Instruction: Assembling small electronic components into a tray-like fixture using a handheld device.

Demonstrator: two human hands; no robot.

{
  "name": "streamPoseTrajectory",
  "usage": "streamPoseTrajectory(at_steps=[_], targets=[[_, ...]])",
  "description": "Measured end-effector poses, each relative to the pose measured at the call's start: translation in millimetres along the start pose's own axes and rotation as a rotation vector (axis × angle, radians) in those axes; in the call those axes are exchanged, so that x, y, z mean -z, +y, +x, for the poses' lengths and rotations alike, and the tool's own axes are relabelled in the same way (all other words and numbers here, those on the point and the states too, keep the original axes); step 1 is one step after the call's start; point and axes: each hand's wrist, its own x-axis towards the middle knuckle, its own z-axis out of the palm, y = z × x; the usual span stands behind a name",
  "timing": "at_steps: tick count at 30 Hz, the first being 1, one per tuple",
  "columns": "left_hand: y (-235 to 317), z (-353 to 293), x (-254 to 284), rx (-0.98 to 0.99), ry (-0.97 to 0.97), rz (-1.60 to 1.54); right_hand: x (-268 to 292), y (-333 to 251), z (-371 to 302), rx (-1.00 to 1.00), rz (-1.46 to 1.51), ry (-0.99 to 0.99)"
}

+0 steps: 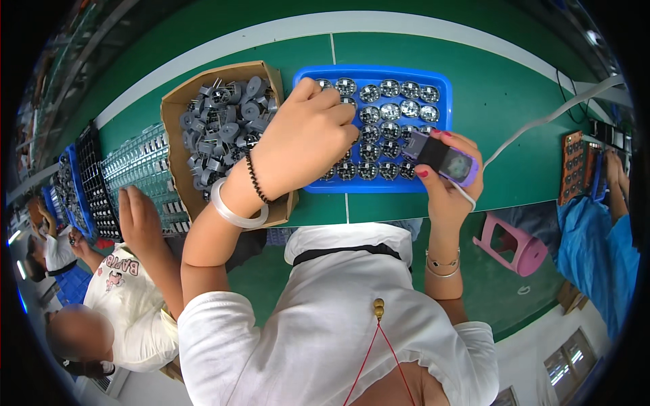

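My left hand (308, 139) is closed, its fingers curled down over the left side of a blue tray (379, 70). Whatever is between those fingertips is hidden by the hand. Rows of round, shiny parts with dark circuit boards (391, 111) lie in the tray. Above its lower right corner, my right hand (460, 172) grips a small purple and grey handheld device (443, 161) with a little screen. The device's front end reaches over the parts there. Under my left forearm stands a cardboard box (174, 145) full of grey cylindrical parts with metal legs (230, 132).
A pale cable (548, 118) crosses the green table (508, 88) toward my right hand. Clear plastic trays (139, 162) lie left of the box, near a co-worker's hand (139, 213). A pink stool (514, 247) stands below on the right; another person in blue sits beyond.
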Motion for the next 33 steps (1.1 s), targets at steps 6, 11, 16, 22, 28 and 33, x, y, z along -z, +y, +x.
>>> streamPoseTrajectory(at_steps=[6, 11, 16, 22, 28, 33], targets=[[-5, -3, -15, 0.103, -0.059, 0.078, 2, 1, -2, 0.007, -0.003, -0.04], [-7, -3, 16, 0.193, -0.025, -0.118, 2, 4, -2, 0.055, -0.047, -0.07], [-8, -16, 13, 0.191, -0.165, -0.004, -3, 4, -1, 0.084, -0.047, -0.12], [-8, -17, 10, 0.131, -0.159, 0.114, -11, -1, 1, 0.078, -0.061, -0.168], [8, -10, 27, 0.058, -0.041, -0.059, -25, -9, 5, 0.125, -0.099, -0.224], [14, -8, 23, -0.021, 0.041, -0.171, -28, -13, 4, 0.136, -0.114, -0.246]])
